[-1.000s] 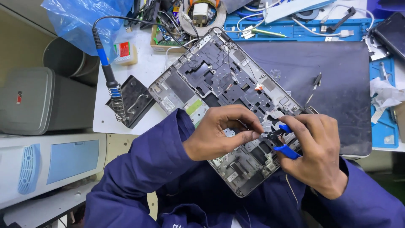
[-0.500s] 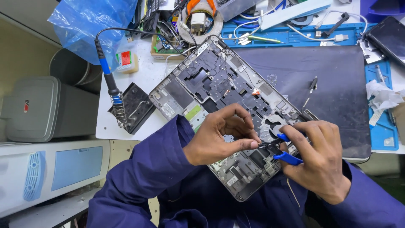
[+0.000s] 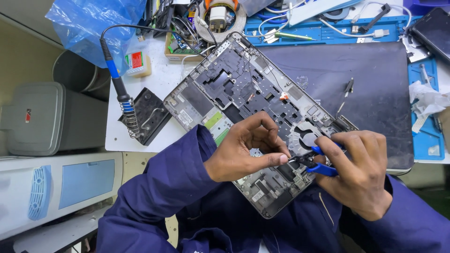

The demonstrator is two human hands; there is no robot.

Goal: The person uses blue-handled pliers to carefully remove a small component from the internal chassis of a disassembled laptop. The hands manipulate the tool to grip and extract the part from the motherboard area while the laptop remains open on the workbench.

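Head view:
- An opened laptop chassis [image 3: 243,103] is seen lying slantwise, its far part on the white bench [image 3: 154,84] and on a dark mat [image 3: 375,93], its near corner over the lap.
- Small pliers [image 3: 315,164] with blue handles are held in the right hand [image 3: 361,178]; the fingers are curled round the handles in a closed grip, and the dark tips are pointed left at a spot on the near part of the chassis.
- The left hand [image 3: 243,152] is pinched, thumb and forefinger brought together just at the plier tips; whether a small part is held between them cannot be told, since it is too small to make out.
- The work is judged to be the picking or seating of a small part at the near right of the chassis, beside the round fan opening [image 3: 304,136].
- For this to be done well, the chassis should be kept steady by the left wrist, since its near corner overhangs the bench.
- The tips should be closed lightly, so that thin plastic or a fine cable is not crushed.
- A pull, if needed, is best made straight and slow, not twisted.
- A soldering iron [image 3: 119,98] is rested in its stand [image 3: 145,119] at the left, well apart from both hands; the left sleeve [image 3: 159,187] should be kept from it.
- A blue bag [image 3: 93,23] and loose cables [image 3: 187,28] are left at the far edge.
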